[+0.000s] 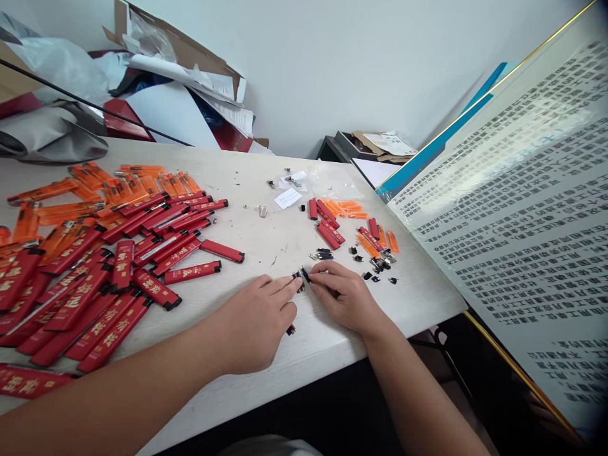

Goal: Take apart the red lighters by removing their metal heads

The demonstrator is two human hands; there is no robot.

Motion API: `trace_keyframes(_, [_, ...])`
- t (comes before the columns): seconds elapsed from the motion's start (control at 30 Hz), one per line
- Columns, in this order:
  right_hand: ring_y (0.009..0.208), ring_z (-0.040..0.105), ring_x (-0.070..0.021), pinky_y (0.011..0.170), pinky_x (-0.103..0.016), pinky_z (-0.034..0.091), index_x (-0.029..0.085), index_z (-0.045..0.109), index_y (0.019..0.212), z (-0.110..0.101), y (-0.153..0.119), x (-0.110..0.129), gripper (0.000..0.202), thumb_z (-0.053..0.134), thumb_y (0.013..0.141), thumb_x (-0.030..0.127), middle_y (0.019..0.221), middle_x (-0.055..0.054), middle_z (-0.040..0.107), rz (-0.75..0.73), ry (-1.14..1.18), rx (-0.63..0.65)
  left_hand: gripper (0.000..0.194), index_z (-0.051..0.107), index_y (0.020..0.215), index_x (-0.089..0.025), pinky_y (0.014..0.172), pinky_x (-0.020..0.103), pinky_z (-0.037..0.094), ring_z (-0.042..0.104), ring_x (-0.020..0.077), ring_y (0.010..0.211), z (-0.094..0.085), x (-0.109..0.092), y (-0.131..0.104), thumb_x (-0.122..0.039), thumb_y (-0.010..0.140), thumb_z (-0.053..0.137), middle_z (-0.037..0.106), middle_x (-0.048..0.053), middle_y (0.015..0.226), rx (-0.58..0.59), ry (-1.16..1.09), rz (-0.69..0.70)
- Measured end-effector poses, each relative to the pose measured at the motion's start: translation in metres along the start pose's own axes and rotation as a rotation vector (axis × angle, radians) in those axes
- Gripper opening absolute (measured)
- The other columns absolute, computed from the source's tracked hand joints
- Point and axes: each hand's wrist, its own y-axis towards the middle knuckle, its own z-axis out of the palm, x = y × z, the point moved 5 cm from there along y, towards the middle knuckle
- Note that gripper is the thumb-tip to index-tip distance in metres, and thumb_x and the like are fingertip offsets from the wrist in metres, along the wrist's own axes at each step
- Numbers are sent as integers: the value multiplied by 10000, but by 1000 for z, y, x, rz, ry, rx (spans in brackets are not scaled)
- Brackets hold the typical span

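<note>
Near the table's front edge, my left hand [259, 323] lies palm down with its fingers bent together. Small black and metal pieces [300, 286] show at its fingertips; what it grips is mostly hidden. Below its thumb, the red and black end of what looks like a lighter [291, 330] peeks out. My right hand [346, 297] pinches a thin dark piece [306, 275] close to the left fingertips. Just beyond the right hand lie several slim black-and-metal parts [324, 254], and to its right are small black caps [367, 276].
Many red lighters [156, 288] and orange see-through lighters [52, 189] are heaped at left. A smaller group of red lighters [329, 234] lies at right. White paper slips [287, 198] and a clear bag [335, 183] sit farther back. A large printed board [513, 209] leans at the right edge.
</note>
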Motion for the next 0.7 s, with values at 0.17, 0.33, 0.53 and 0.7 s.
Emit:
trace_keyframes(0.17, [855,651,-161,719,-300,555,184,693,988,0,-1,-1,170,564,887,140,1030,-86,653,9,-12,-13,261,656,992,-91,999,445,416,494,323,1304,1,0,0,-147,799,490,486,231,1426,-15,5,5])
trace_keyframes(0.33, [766,636,-144,666,-296,550,173,675,1016,-1,-1,-4,165,598,870,182,1055,-94,640,45,-28,-13,250,651,982,-90,1002,446,419,477,344,1317,2,0,0,-150,799,493,482,242,1425,-31,5,10])
trace_keyframes(0.53, [795,638,-141,680,-286,538,202,694,1040,1,0,-3,187,581,892,184,1056,-76,643,28,-40,10,253,651,984,-84,1008,455,414,480,356,1313,4,0,-1,-154,794,500,490,261,1409,-27,14,1])
trace_keyframes(0.7, [788,636,-128,695,-281,532,223,719,1006,2,0,-2,190,565,907,173,1049,-60,648,14,-41,26,266,654,1000,-84,1000,446,417,480,342,1314,3,-1,-2,-153,797,496,489,249,1416,-21,18,14])
